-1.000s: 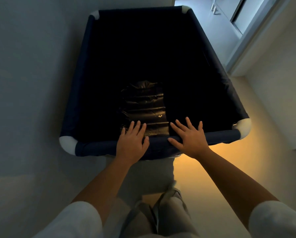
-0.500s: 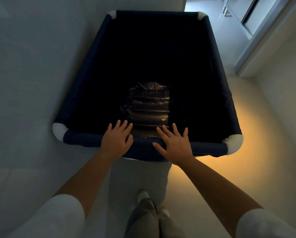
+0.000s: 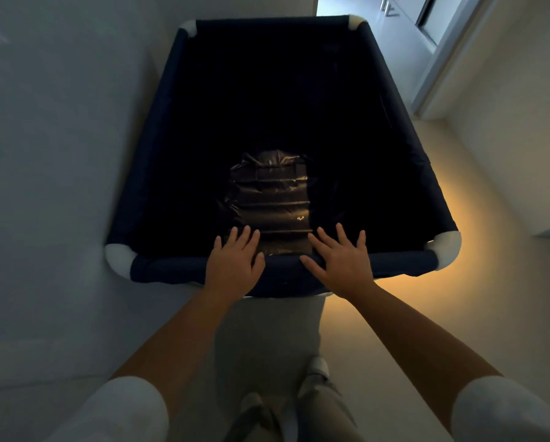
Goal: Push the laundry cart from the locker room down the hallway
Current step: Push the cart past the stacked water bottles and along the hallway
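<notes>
My left hand [image 3: 233, 266] and right hand [image 3: 342, 263] lie flat, fingers spread, pressing near rim of laundry cart [image 3: 171, 269], not gripping. Cart directly before me, close beside left wall [image 3: 59, 138]. Risk, I judge: flat palms slip on padded fabric; white corner [image 3: 118, 258] scrapes wall; doorframe [image 3: 442, 74] ahead-right narrow. Dark quilted shiny bundle [image 3: 268, 199] inside.

Narrow indoor hallway: plain walls [image 3: 59, 154], doorframe [image 3: 439, 74], laundry cart [image 3: 171, 269].
</notes>
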Motion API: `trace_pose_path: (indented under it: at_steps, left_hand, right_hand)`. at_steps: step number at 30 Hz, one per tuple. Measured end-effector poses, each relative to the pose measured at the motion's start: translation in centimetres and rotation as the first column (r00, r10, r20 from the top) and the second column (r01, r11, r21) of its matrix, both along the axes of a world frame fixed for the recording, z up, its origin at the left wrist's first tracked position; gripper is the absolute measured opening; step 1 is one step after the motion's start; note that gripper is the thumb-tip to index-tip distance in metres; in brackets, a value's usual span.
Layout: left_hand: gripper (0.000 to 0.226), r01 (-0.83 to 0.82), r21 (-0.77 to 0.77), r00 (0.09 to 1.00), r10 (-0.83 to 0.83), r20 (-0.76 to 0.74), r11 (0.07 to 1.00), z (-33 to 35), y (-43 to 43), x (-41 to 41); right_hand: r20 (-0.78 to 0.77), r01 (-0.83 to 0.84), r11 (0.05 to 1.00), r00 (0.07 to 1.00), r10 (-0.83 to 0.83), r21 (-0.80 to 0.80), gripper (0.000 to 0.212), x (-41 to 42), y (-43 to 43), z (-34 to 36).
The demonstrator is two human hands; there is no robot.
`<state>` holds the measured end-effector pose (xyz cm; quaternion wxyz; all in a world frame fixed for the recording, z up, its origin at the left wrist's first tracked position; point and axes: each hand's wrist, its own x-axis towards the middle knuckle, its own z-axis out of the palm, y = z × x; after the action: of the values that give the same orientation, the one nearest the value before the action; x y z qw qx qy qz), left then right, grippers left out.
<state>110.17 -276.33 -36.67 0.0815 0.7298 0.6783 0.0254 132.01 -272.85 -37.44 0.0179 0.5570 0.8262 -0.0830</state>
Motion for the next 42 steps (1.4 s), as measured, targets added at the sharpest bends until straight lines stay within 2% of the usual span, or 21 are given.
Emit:
trace_pose_path:
  at_steps: [3,7,9,13,16,21,24,26,28,33,42]
  left_hand:
    - [0.051,0.033,-0.037,0.999,-0.033,-0.016,0.999,-0.2,-1.9,0.4]
    - [0.051,0.27,-0.08,0.962,-0.273,-0.03,0.96,-0.6,-4.1,-0.7]
    - [0.051,0.329,-0.092,0.944,-0.33,-0.002,0.94,-0.6,-5.1,-2.4]
    - [0.058,0.223,-0.235,0.975,-0.216,0.057,0.946,-0.5,-7.6,-4.7]
    - [0.06,0.238,-0.299,0.971,-0.217,0.102,0.924,-0.3,-10.0,-4.0]
    - [0.069,0.208,-0.298,0.978,-0.202,0.052,0.932,0.0,-14.1,-2.5]
    - [0.092,0.192,-0.274,0.981,-0.195,0.015,0.942,0.3,-16.5,-1.5]
    - [0.096,0.183,-0.258,0.981,-0.192,-0.011,0.949,0.3,-18.1,-0.9]
    - [0.092,0.164,-0.242,0.985,-0.173,-0.018,0.956,0.1,-19.5,-0.4]
    - [0.067,0.112,-0.246,0.993,-0.12,-0.016,0.963,-0.3,-22.9,0.8]
    - [0.071,0.073,-0.352,0.997,-0.073,0.014,0.933,-0.2,-27.9,2.9]
  right_hand:
    - [0.012,0.043,0.999,0.999,-0.043,0.021,0.065,0.5,-2.2,-0.1]
    - [0.023,0.092,0.995,0.995,-0.092,0.03,0.062,1.1,-5.3,0.1]
    - [0.023,0.109,0.994,0.994,-0.11,0.028,0.061,1.5,-7.0,0.2]
    - [-0.002,0.14,0.989,0.99,-0.14,0.036,0.055,2.3,-10.1,0.3]
    - [-0.003,0.155,0.987,0.988,-0.155,0.039,0.053,2.9,-12.2,0.4]
    - [0.013,0.14,0.99,0.99,-0.14,0.033,0.053,4.1,-15.8,0.3]
    - [0.038,0.117,0.993,0.992,-0.117,0.022,0.054,4.9,-17.9,0.3]
    - [0.079,0.081,0.997,0.994,-0.082,0.012,0.057,5.4,-19.2,0.4]
    - [0.092,0.051,0.999,0.994,-0.05,-0.003,0.059,6.0,-20.4,0.5]
    - [0.088,0.003,1.0,0.996,-0.002,-0.005,0.057,7.2,-23.3,0.5]
    - [0.059,-0.006,1.0,0.998,0.006,-0.001,0.059,9.0,-28.4,1.1]
